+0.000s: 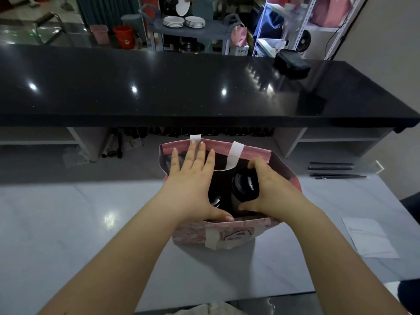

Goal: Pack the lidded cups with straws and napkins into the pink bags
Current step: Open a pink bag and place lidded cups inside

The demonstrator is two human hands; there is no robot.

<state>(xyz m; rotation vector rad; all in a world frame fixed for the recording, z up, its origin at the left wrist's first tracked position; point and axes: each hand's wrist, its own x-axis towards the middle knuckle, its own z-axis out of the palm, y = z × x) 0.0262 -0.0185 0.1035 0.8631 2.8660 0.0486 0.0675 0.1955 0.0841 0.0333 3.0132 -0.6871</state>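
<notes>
A pink bag (229, 233) with white handles stands open on the pale counter in front of me. My left hand (193, 178) lies flat across its mouth, fingers straight against the far rim and thumb on the near rim. My right hand (268, 189) grips a cup with a black lid (244, 185) inside the right half of the bag. Another dark lid (214, 198) shows partly under my left hand. Black straws (331, 170) lie at the right, and white napkins (368, 237) lie on the counter at the near right.
A raised black glossy counter (181, 87) runs across behind the bag, with a black pouch (292, 64) on its right end. Under it sit shelf openings and a row of dark bottles (193, 131). Plates on a cart (184, 21) stand far behind.
</notes>
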